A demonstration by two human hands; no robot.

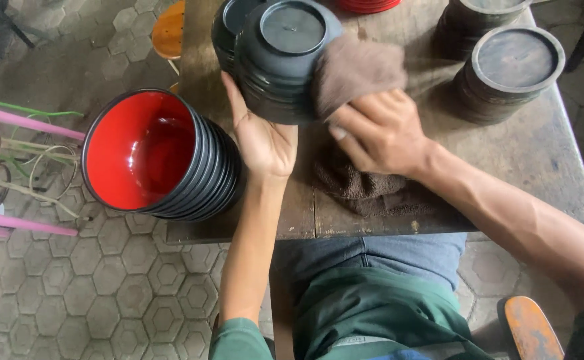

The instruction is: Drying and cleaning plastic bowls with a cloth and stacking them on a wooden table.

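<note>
Over the wooden table (539, 153), my left hand (262, 137) gripping a black bowl (282, 63) upside down, right hand (379, 133) pinching a brown cloth (355, 70) against it, stack of red bowls (165, 157) beside.

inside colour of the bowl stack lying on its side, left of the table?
Glossy red inside the bowl stack, with a black rim and outside; head view.

Held bowl (285, 60) above the table (539, 160); stacked bowls (165, 157) to its left (tipped sideways).
</note>
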